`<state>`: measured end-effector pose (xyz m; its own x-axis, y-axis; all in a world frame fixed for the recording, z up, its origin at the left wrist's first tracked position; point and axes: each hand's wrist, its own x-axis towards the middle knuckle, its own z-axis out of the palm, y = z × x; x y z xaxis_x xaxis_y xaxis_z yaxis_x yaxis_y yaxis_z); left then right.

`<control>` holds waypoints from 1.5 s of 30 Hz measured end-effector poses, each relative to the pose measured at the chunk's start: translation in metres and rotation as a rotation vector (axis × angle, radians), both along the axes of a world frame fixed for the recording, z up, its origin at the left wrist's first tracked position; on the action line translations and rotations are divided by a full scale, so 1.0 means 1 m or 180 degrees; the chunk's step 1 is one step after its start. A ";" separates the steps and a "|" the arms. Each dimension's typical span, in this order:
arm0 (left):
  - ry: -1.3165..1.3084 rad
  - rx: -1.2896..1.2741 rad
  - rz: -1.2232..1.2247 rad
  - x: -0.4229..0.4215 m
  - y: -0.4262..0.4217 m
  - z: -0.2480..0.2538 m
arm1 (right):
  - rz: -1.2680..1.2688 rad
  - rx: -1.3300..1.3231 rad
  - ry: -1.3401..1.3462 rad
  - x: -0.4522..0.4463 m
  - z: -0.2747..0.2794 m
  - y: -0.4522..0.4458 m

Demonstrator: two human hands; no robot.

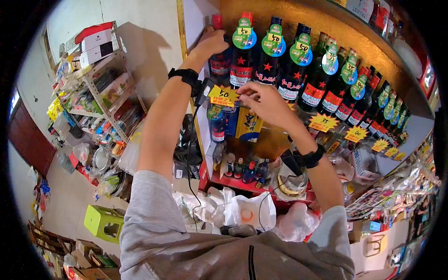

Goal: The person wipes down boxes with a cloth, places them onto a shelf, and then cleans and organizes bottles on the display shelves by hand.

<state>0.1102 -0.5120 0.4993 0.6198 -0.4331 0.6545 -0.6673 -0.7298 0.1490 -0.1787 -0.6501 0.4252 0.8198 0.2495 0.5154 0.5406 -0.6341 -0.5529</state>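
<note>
My left hand (212,43) reaches to the shelf's left end, its fingers wrapped round the upper part of a dark bottle with a red cap (220,64). Beside it stands a bottle with a red star and a green round tag marked 50 (241,70). In front of that bottle's base is my right hand (263,99), its fingers curled near the yellow 50 price tag (224,95) at the shelf edge. Whether its fingertips hold anything is too small to tell. More tagged bottles (316,88) line the shelf to the right.
Below the shelf are small bottles (249,172), a blue and yellow box (248,122) and white plastic bags (252,210). A loaded metal rack (105,86) stands at the left, with a green stool (103,223) on the floor. Black cables hang from my wrist straps.
</note>
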 end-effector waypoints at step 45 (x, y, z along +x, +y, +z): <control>-0.0709 -0.0337 -0.0289 -0.149 0.055 -0.053 | -0.0199 0.0853 -0.0330 0.019 -0.040 0.013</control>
<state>-0.0387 -0.4569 0.4462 0.4170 -0.4022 0.8151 -0.7543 -0.6535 0.0633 -0.1600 -0.6375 0.3854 0.7688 0.0439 0.6380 0.5674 -0.5068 -0.6490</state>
